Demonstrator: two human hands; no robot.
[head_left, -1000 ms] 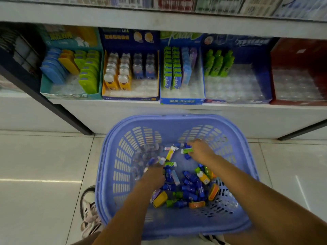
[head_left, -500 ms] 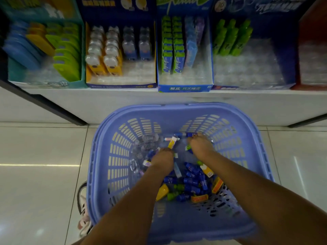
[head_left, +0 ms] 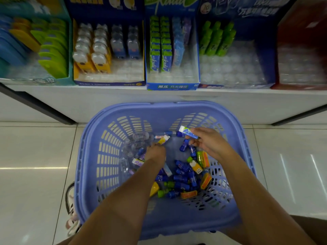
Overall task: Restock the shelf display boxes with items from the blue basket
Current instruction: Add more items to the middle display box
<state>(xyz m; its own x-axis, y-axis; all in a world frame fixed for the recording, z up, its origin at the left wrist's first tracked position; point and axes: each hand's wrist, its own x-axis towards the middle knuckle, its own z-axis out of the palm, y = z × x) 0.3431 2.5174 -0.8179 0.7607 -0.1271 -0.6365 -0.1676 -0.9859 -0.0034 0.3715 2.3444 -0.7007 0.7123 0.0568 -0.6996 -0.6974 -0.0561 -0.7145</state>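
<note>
The blue basket [head_left: 92, 167] sits on the floor below the shelf, holding several small blue, green, orange and yellow items [head_left: 184, 179]. My right hand [head_left: 210, 144] is raised over the far right part of the basket, shut on a small blue-and-white box [head_left: 188, 132]. My left hand [head_left: 156, 153] is down among the items at the basket's middle, fingers curled by a yellow-and-white piece [head_left: 163, 139]; what it grips is hidden. Display boxes line the shelf: teal [head_left: 35, 80], dark blue with bottles [head_left: 109, 83], blue-white [head_left: 172, 85], blue with green bottles [head_left: 235, 85], red [head_left: 299, 85].
A white shelf base [head_left: 159, 96] runs just behind the basket. Dark slanted supports [head_left: 40, 107] stand at left and right. Glossy white floor tiles [head_left: 31, 174] surround the basket. A shoe [head_left: 71, 209] shows at the basket's lower left.
My right hand has lifted out of the pile with a small blue-and-white box in its fingers. The left hand stays low in the basket. The view has shifted closer to the shelf.
</note>
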